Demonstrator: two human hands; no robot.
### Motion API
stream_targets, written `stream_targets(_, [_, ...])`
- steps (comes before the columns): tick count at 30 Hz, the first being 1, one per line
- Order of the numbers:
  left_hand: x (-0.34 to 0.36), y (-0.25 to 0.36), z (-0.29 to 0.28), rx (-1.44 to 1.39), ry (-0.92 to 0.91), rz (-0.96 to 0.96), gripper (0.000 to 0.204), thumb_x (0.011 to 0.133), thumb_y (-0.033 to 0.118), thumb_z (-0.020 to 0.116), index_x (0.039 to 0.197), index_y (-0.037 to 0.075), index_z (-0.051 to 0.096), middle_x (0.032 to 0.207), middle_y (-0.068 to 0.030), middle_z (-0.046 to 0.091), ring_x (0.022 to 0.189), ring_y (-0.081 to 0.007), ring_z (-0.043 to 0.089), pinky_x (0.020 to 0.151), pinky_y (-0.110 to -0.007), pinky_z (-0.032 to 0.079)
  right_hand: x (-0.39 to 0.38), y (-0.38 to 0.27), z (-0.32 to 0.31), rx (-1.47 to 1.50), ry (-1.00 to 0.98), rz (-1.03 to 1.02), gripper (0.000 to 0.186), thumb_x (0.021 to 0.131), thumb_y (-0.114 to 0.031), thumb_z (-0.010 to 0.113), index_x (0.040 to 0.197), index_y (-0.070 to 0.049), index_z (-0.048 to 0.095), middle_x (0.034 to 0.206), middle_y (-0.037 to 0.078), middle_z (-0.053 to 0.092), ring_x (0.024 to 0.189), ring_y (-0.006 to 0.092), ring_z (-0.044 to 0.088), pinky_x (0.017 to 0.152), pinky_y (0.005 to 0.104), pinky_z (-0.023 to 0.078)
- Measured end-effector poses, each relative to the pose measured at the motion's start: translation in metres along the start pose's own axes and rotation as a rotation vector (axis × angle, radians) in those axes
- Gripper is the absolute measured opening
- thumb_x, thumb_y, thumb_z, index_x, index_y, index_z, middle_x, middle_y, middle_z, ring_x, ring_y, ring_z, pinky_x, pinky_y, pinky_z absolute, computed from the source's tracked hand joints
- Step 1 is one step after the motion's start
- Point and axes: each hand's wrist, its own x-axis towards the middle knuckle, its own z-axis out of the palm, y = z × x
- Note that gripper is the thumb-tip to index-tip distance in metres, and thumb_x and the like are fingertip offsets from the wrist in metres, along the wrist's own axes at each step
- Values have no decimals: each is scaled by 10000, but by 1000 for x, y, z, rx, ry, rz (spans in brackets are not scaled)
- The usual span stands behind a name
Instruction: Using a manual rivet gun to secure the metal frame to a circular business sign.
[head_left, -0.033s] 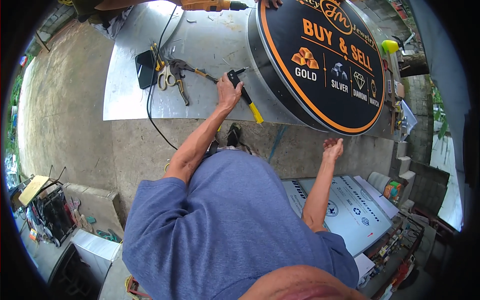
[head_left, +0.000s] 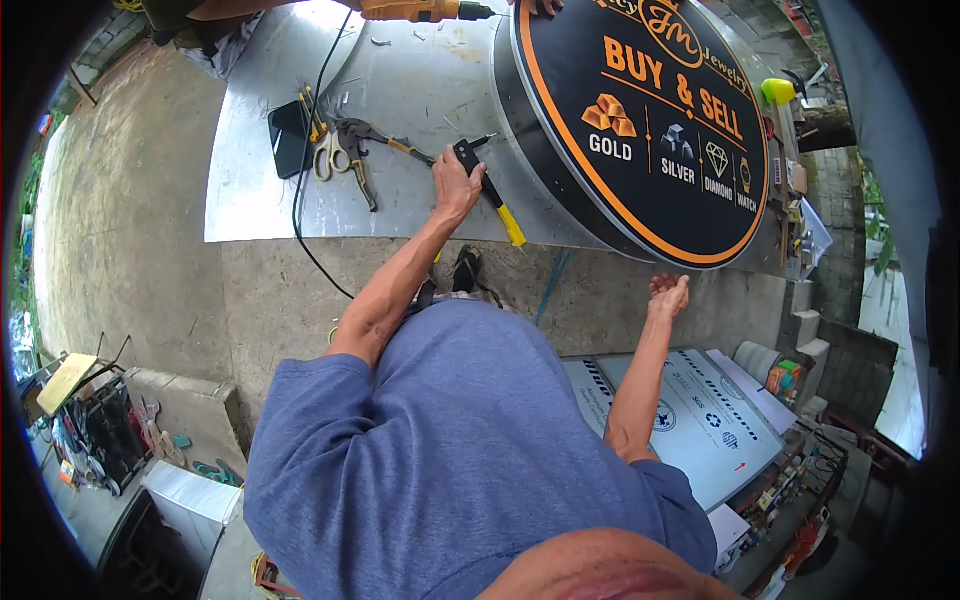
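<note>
My left hand (head_left: 458, 186) is closed round the head of a hand riveter (head_left: 495, 190) with black and yellow handles spread apart, over the metal sheet (head_left: 420, 215). My right hand (head_left: 668, 296) is off the near edge of a round black sign (head_left: 600, 185) with an orange border. Its fingers are loosely curled with the thumb apart, and I see nothing in it. Left of the riveter lie tin snips (head_left: 362, 150), scissors (head_left: 330, 158) and a dark phone (head_left: 289, 140). Another person's hand (head_left: 540, 6) rests at the sign's far edge.
A yellow power drill (head_left: 425, 10) is at the far edge, beside another person's arm (head_left: 230, 8). A black cable (head_left: 303, 190) crosses the sheet and drops toward the floor. Small scraps lie on the sheet. Printed panels (head_left: 690, 420) lean low on my right.
</note>
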Motion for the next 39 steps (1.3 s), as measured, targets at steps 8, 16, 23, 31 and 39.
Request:
stream_targets(8, [3, 3, -9, 91, -156, -42, 673, 761, 260, 814, 1227, -89, 476, 1110, -295, 556, 1075, -463, 540, 936, -503, 454, 47, -26, 11, -64, 130, -45, 368, 1023, -415, 521, 1024, -47, 547, 770, 126, 629, 614, 260, 636, 536, 398, 518])
stream_targets(16, [20, 16, -32, 372, -352, -9, 648, 726, 342, 857, 1100, -95, 556, 1109, -259, 582, 1064, -412, 600, 900, -451, 529, 40, -29, 15, -104, 84, -69, 371, 1044, -360, 514, 913, -19, 575, 676, 116, 620, 524, 220, 614, 440, 336, 482])
stream_targets(23, [35, 38, -43, 383, -311, 111, 626, 756, 334, 830, 1151, -63, 551, 1101, -231, 605, 1055, -382, 614, 881, -451, 529, 37, -23, 16, -1, 94, -69, 372, 1052, -366, 494, 923, -28, 583, 621, 102, 603, 488, 218, 592, 412, 327, 453])
stream_targets(31, [114, 79, -19, -119, -201, 325, 469, 933, 165, 582, 1327, -73, 490, 1099, -287, 579, 1008, -447, 603, 868, -495, 505, 41, -29, 18, -14, 187, -34, 356, 1017, -394, 539, 965, -45, 582, 762, 123, 649, 572, 233, 619, 475, 377, 480])
stream_targets(39, [188, 98, 22, 27, -187, 374, 448, 973, 206, 512, 1351, -34, 494, 1098, -293, 598, 1015, -454, 624, 897, -499, 515, 59, -35, 29, 58, 339, -83, 416, 1017, -397, 474, 1092, -6, 597, 976, 152, 668, 776, 275, 668, 631, 402, 539])
